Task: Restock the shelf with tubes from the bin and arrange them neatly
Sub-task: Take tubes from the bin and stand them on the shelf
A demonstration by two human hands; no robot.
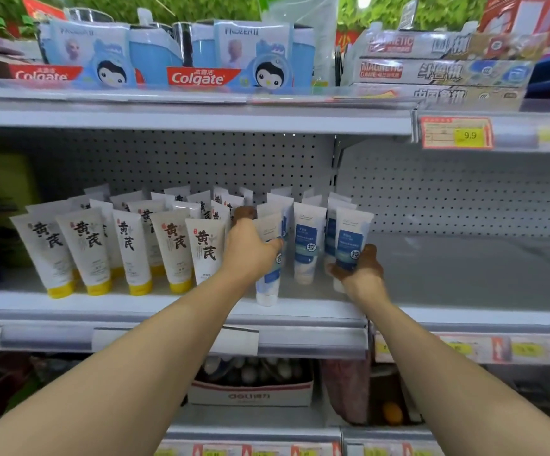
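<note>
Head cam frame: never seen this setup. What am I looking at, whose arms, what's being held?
There is no robot here. One wide-angle camera worn on a person's head looks forward and down at a shop shelf, so the two bare arms are the wearer's own. The left hand grips a white tube with a blue label at the shelf front. The right hand grips another blue-label tube at the right end of that group. To the left stand white tubes with yellow caps. Colgate boxes sit on the shelf above.
</note>
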